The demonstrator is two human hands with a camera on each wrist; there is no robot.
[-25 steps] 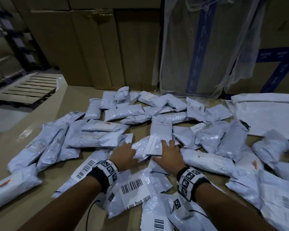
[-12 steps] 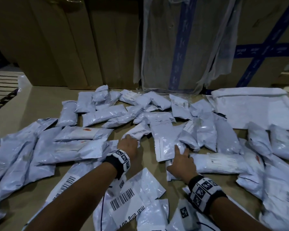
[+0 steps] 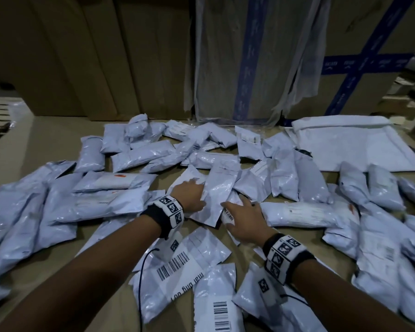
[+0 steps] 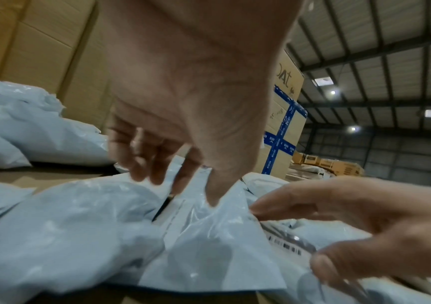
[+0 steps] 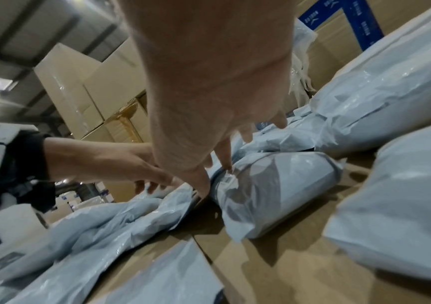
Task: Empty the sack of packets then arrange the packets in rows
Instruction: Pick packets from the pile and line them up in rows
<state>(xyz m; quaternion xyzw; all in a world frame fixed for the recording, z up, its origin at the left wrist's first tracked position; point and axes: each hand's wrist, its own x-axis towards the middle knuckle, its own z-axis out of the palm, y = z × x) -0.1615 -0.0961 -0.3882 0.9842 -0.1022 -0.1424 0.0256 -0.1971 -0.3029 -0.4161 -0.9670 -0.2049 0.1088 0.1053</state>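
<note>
Several pale blue-grey packets lie scattered over a cardboard surface point(image 3: 58, 135). The emptied white sack point(image 3: 352, 144) lies flat at the back right. Between my hands lies a flat, slightly tilted packet point(image 3: 219, 188). My left hand point(image 3: 192, 194) lies at its left edge, fingers on a white-labelled packet point(image 3: 189, 179). Its thumb point(image 4: 210, 195) presses into the flat packet's plastic point(image 4: 204, 236). My right hand point(image 3: 243, 218) is spread at the packet's near right corner. Its straight fingers point(image 5: 225, 160) touch a labelled packet point(image 5: 269, 191) underneath. Neither hand grips anything.
Tall cardboard boxes point(image 3: 106, 56) and a plastic-wrapped box with blue tape point(image 3: 246, 56) wall off the back. Packets with barcode labels point(image 3: 177, 271) lie close under my forearms. Piles of packets fill the left point(image 3: 58, 204) and right point(image 3: 381, 236) sides.
Both hands have closed in on the flat middle packet, which has tilted. The left hand has moved right to its edge. My view has shifted right.
</note>
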